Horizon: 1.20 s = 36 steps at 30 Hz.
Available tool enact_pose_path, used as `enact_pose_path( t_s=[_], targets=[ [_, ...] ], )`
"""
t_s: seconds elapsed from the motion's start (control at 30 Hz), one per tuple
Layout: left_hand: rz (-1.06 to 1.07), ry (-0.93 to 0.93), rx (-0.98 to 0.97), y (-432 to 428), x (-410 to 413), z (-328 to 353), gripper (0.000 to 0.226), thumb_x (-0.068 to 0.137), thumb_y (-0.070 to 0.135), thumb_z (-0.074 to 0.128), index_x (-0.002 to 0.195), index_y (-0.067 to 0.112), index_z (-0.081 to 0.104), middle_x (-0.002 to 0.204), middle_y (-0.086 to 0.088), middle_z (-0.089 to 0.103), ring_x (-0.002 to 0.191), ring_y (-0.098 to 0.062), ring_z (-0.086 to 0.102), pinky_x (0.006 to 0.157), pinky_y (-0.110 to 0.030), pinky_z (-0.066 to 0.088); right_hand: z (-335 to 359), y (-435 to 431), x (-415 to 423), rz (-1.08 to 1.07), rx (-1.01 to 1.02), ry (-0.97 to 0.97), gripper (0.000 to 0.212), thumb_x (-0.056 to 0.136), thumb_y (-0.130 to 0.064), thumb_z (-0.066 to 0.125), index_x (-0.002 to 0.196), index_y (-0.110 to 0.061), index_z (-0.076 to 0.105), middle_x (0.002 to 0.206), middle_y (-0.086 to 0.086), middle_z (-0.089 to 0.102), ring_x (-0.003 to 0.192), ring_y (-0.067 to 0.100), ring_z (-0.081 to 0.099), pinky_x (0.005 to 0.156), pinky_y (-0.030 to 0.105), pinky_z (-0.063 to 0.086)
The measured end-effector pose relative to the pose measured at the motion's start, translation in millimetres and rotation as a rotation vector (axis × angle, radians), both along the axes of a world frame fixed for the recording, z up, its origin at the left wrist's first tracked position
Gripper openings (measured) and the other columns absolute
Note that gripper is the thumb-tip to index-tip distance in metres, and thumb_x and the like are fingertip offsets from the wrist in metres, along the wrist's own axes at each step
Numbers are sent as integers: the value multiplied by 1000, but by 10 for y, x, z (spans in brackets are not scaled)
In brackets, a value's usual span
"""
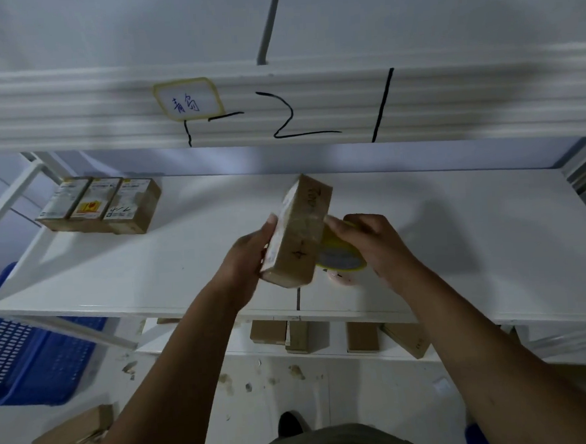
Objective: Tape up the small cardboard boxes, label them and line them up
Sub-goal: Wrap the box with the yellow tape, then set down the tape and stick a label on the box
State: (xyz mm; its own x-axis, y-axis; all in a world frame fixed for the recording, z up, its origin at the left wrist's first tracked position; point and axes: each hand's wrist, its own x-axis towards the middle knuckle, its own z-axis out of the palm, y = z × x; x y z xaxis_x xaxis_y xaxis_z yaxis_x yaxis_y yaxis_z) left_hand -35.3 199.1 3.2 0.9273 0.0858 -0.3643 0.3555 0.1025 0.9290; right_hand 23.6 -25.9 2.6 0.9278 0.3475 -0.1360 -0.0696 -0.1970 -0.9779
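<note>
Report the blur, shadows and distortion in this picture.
Head view: motion blur streaks the upper shelf edge; the box in the left hand and tape roll in the right hand look soft; their shadow falls rightward on the shelf board; wide-angle bowing at edges.

One view only: wide-angle head cam, pitched forward and down, close over the shelf [150, 265]. Left hand [249, 258] and right hand [372, 244] mid-frame, reaching in from 7 and 5 o'clock. Upper shelf edge [449, 102] across 12, floor [295, 386] at 6.
</note>
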Motion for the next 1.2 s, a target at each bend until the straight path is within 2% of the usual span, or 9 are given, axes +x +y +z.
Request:
enact_pose_path(
  t_s=[0.13, 0.23, 0.33, 0.47, 0.57, 0.63, 0.73, 0.9, 1.2],
  targets=[
    [141, -100, 363, -11, 76, 21, 46, 105, 50, 54, 99, 12, 80, 88, -18, 77, 79, -24, 73, 73, -36, 57, -3, 102, -37, -46, -268, -123, 63, 84, -61, 77, 54, -19, 42, 51, -9, 37, 52, 9, 41, 58, 28, 33],
    [-54, -67, 268, -121, 79, 115, 47, 95, 65, 59, 108, 23, 73, 100, -5, 79, 93, -23, 76, 80, -36, 63, 22, 196, -17, -126, -410, -203, 59, 88, -58, 74, 57, -15, 49, 53, -5, 41, 55, 12, 45, 55, 28, 33],
    [-81, -48, 258, -190, 106, 41, 35, 90, 52, 76, 112, 27, 68, 106, 0, 77, 100, -22, 75, 86, -40, 65, 73, 235, -42, -92, -431, -221, 53, 100, -53, 60, 68, -11, 55, 63, 2, 48, 64, 19, 50, 60, 31, 35],
    [134, -19, 144, -128, 129, -10, 40, 84, 48, 84, 111, 20, 74, 100, -5, 80, 91, -26, 79, 83, -51, 65, 111, 50, -16, 35, -227, -176, 47, 104, -53, 52, 75, -16, 53, 70, -3, 48, 71, 14, 49, 68, 33, 35],
    [233, -18, 47, -110, 111, -25, 35, 86, 42, 83, 107, 15, 77, 96, -10, 81, 88, -31, 79, 82, -52, 65, 82, -91, 1, 144, -13, -63, 62, 91, -64, 63, 90, -2, 62, 83, 15, 57, 85, 17, 55, 81, 38, 38],
    [259, -19, 8, -101, 110, -30, 35, 87, 39, 82, 106, 10, 79, 97, -16, 80, 89, -35, 78, 83, -53, 65, 71, -134, 1, 153, 47, -89, 69, 89, -61, 69, 81, 7, 53, 76, 20, 43, 77, 21, 46, 75, 37, 34],
    [368, -17, -147, 87, 125, -11, 42, 87, 42, 80, 111, 8, 76, 110, -22, 77, 99, -42, 74, 87, -56, 62, 47, -239, 63, 42, -178, -259, 58, 92, -50, 71, 60, -13, 38, 62, 2, 26, 60, 14, 33, 62, 34, 25],
    [100, 45, -367, 182, 80, 26, 59, 97, 51, 60, 142, 13, 59, 131, -18, 70, 112, -37, 70, 88, -49, 59, -49, -456, 140, 2, -382, -218, 64, 86, -57, 75, 57, -20, 33, 61, -1, 22, 55, 10, 29, 59, 31, 26],
    [105, 269, -546, 107, 137, -179, 50, 97, 51, 61, 124, 10, 69, 102, -13, 76, 85, -31, 75, 81, -41, 60, -164, -375, 322, 28, -457, -118, 65, 80, -64, 78, 61, -20, 34, 63, 0, 23, 54, 10, 28, 60, 31, 27]
  ],
)
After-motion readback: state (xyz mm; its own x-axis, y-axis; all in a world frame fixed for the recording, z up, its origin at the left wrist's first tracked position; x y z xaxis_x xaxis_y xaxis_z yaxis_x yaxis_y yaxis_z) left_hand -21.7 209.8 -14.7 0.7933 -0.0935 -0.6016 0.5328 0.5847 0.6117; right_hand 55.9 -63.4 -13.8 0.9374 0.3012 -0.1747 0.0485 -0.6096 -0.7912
